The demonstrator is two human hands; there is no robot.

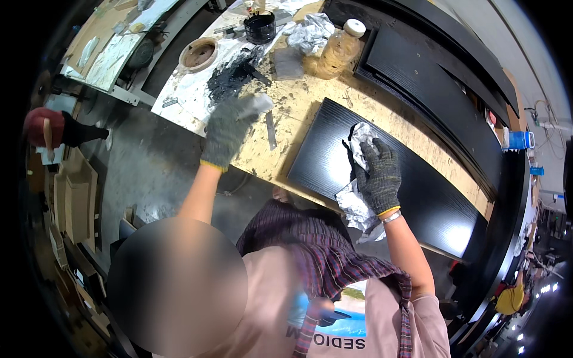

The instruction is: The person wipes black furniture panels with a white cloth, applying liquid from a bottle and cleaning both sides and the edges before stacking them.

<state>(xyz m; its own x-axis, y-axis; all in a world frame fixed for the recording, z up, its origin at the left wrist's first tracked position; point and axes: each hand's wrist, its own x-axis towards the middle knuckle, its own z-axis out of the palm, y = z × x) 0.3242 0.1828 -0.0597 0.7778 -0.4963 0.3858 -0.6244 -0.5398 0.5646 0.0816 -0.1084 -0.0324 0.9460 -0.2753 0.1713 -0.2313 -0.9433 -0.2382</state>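
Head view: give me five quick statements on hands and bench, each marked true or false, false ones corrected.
1. The right hand is on a white rag. True.
2. Both hands are bare. False: the left hand is gloved, as is the right.
3. The bottle has a white cap. True.
4. The bottle is on the board under the rag. False: it is on the table.
5. The black tub is left of the bottle. True.

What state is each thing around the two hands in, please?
White wad: crumpled
Right hand: gloved, resting on the wad
Left hand: gloved, grip unclear
Black board: lying flat, shiny
Bottle: capped, fill level unclear
Black tub: open
Round dish: uncovered
Pale bundle: crumpled
Worktable: stained, black-smeared
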